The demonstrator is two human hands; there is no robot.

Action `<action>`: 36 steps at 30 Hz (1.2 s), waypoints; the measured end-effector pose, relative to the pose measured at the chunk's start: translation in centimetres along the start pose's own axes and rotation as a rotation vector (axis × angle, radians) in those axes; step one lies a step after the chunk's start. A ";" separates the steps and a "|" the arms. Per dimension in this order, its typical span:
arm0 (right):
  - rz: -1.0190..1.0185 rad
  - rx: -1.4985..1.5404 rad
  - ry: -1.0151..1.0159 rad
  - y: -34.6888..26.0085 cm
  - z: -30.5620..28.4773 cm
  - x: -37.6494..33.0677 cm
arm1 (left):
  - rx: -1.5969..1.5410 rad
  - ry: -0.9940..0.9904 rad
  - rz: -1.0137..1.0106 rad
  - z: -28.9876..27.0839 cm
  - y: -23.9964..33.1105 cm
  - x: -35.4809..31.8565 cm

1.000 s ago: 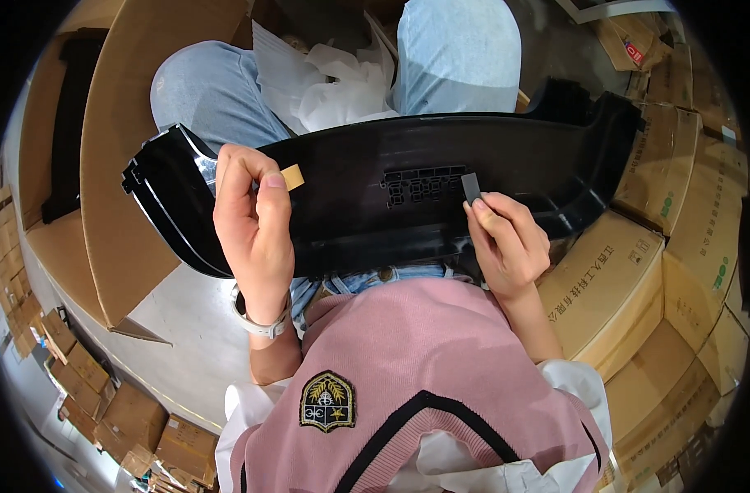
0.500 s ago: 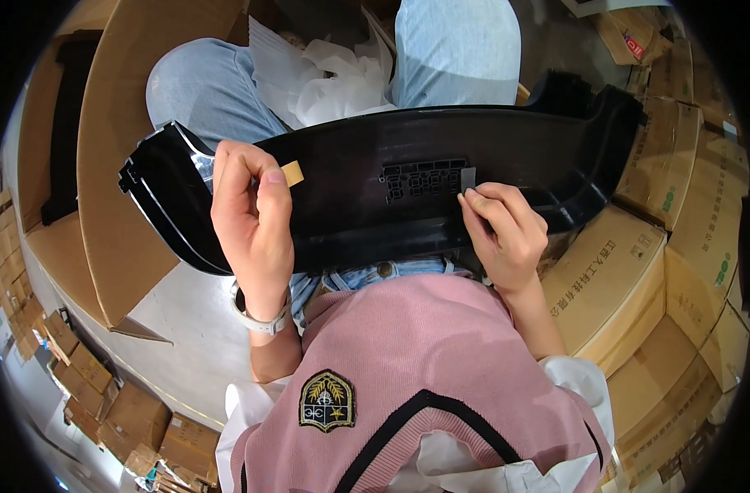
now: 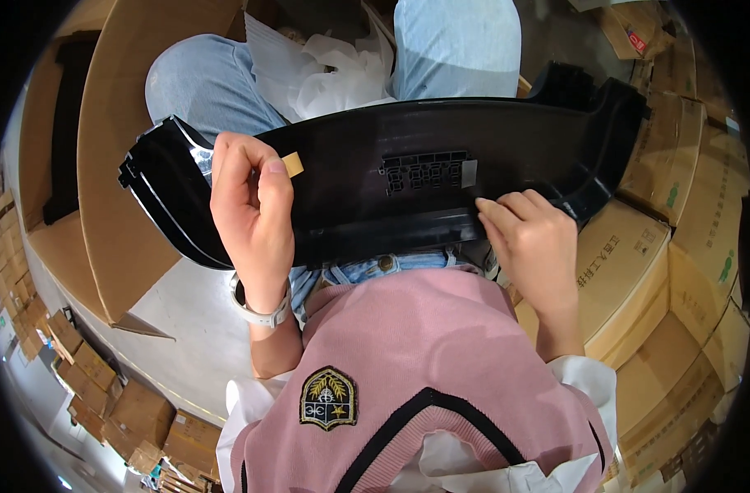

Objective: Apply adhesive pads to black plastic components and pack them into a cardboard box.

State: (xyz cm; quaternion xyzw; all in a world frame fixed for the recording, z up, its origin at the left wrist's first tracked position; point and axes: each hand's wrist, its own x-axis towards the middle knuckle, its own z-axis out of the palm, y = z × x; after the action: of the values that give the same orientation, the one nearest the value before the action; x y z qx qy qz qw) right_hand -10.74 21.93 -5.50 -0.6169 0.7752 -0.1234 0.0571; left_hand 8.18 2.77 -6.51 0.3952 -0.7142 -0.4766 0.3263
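A long, curved black plastic panel (image 3: 342, 193) lies across my lap, its inner side facing up. Near its middle is a black slotted grille (image 3: 424, 172) with cut-outs shaped like digits. A small grey strip (image 3: 469, 173) sits flat against the grille's right end. My left hand (image 3: 250, 193) is closed over the panel's left part, pinching a small tan paper piece (image 3: 293, 164) between thumb and finger. Below and right of the strip, my right hand (image 3: 529, 234) is closed at the panel's near side, fingertips together, with nothing visible in them.
An open cardboard box (image 3: 137, 164) stands at the left, with a dark long part (image 3: 63, 131) inside it. White foam wrap (image 3: 334, 70) lies between my knees. Stacked cartons (image 3: 630, 255) rise at the right; more boxes (image 3: 137, 411) are at the lower left.
My right hand has let go of the grey strip and drawn back down and right. The strip stays on the panel. My left hand still holds the tan paper piece, nearly unmoved.
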 end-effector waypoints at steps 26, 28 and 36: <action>-0.233 0.088 0.136 5.4 0.3 -3.3 | -0.917 -0.068 -0.095 -1.7 2.3 -0.4; -0.281 0.104 0.100 4.3 0.6 -2.4 | -0.965 -0.137 -0.052 -2.6 2.5 -1.2; -0.323 0.099 0.265 2.9 -4.7 6.7 | -0.865 -0.297 -0.122 -4.9 2.8 -2.2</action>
State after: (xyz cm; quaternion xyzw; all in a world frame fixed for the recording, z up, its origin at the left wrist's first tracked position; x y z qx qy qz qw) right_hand -16.12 16.62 -1.32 -0.7080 0.6599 -0.2490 -0.0356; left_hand 12.64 3.30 -2.41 0.1914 -0.4641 -0.8008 0.3266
